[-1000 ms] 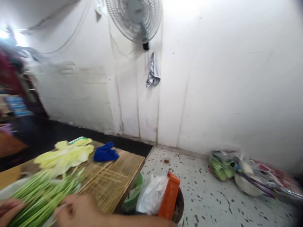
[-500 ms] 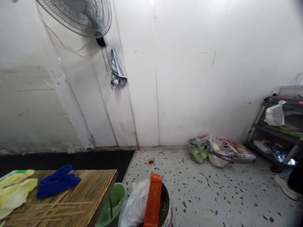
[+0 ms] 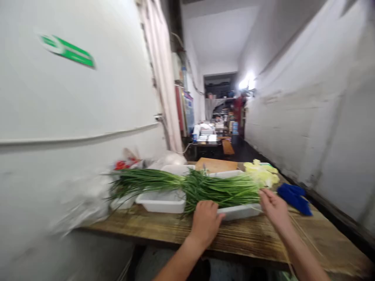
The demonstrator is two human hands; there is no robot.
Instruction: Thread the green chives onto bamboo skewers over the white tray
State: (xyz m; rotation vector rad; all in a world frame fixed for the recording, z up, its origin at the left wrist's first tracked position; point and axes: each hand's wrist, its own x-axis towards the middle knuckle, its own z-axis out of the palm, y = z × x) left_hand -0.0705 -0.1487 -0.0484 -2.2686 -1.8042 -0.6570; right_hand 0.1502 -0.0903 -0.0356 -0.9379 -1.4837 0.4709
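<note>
Long green garlic chives [image 3: 225, 187] lie across white plastic trays on a wooden table. My left hand [image 3: 206, 218] rests at the near edge of the right-hand tray [image 3: 241, 212], fingers curled over by the leaves. What those fingers grip, if anything, is hidden. At the pale stem ends, my right hand [image 3: 274, 206] is closed in a pinch; what it holds is too small to make out. Thin straw-like strands lie near that wrist. Another white tray [image 3: 164, 205] is on the left, under a second bunch of chives [image 3: 149, 179].
Beyond the chives is a cutting board [image 3: 218, 164]. Yellow crumpled gloves [image 3: 262, 172] and a blue cloth item [image 3: 294, 198] lie on the right of the wooden table [image 3: 249, 236]. Clear plastic bags [image 3: 84, 203] bulge against the left wall. A long passage runs ahead.
My view has swung left from the wall, fan and floor buckets to the table. Both my hands, not visible before, are now in view at the chives.
</note>
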